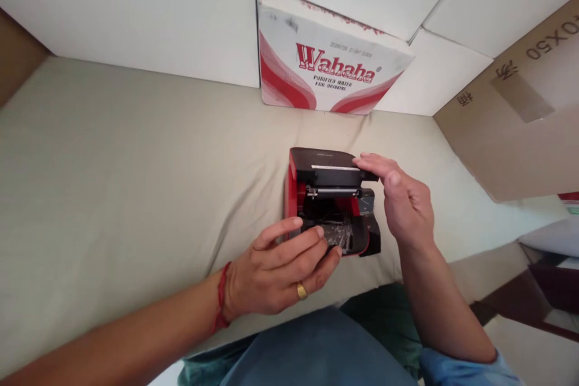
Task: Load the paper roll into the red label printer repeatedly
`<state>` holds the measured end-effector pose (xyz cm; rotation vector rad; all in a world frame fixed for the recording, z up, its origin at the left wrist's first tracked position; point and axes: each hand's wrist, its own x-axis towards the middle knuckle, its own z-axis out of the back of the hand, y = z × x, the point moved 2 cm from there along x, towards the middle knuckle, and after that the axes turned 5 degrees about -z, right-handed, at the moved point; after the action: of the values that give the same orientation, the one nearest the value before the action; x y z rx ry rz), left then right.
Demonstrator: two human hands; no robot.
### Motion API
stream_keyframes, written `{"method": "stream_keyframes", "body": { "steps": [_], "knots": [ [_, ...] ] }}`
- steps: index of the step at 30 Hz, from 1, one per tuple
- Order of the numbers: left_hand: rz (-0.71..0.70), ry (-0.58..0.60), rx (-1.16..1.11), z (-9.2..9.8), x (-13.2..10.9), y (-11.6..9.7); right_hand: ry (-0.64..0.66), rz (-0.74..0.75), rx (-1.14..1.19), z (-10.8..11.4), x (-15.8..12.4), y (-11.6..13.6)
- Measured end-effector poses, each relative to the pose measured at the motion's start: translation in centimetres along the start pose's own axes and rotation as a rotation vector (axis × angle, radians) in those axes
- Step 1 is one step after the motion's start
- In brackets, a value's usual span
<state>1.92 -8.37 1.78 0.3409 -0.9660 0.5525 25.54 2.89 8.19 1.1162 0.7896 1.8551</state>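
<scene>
A small red-and-black printer (292, 193), probably for labels, sits on the cloth-covered surface with its black lid (328, 160) raised. A metal-looking bar (335, 192) crosses under the lid, above a dark inner bay. Clear crinkled plastic (337, 234) shows in the front part. My left hand (284, 265) lies over the front edge, fingers stretched out, their tips at the rim and the plastic. At the lid's right corner, my right hand (404, 196) rests with extended fingertips touching it. A black part (373, 235) juts from the printer's right side.
Behind the printer stands a red-and-white Wahaha water carton (335, 66) against white boxes (158, 12). A brown cardboard box (525, 96) leans in at the right. The pale cloth (136, 181) has several wrinkles and spreads left of the printer.
</scene>
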Motion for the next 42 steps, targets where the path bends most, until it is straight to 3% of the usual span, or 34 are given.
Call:
{"method": "stream_keyframes", "body": {
  "steps": [6, 11, 16, 20, 27, 34, 38, 42],
  "knots": [
    [0.033, -0.061, 0.05, -0.6, 0.1, 0.1, 0.14, 0.022, -0.159, 0.3, -4.0, -0.1],
    [0.057, -0.051, 0.013, -0.7, -0.4, 0.4, 0.195, 0.056, -0.189, 0.2, -4.6, -1.0],
    [0.201, -0.067, -0.12, 0.0, -1.5, 2.3, 0.118, -0.061, -0.089, -0.2, -4.2, -0.9],
    [0.415, -0.017, -0.327, 0.5, -1.6, 4.3, 0.064, -0.091, -0.033, -0.5, -4.4, 0.3],
    [0.633, 0.028, -0.668, 0.8, -1.1, 6.0, 0.25, 0.12, -0.205, -0.7, -4.9, 3.0],
    [0.817, -0.054, -0.896, -0.9, -2.0, 6.6, 0.297, 0.225, -0.301, -0.9, -6.0, 3.0],
    [0.954, -0.049, -0.959, -2.5, -3.1, 6.8, 0.312, 0.214, -0.307, -1.2, -6.9, 2.8],
    [1.032, -0.053, -0.982, -3.6, -3.3, 6.8, 0.264, 0.227, -0.331, -1.3, -8.0, 2.4]
  ]
}}
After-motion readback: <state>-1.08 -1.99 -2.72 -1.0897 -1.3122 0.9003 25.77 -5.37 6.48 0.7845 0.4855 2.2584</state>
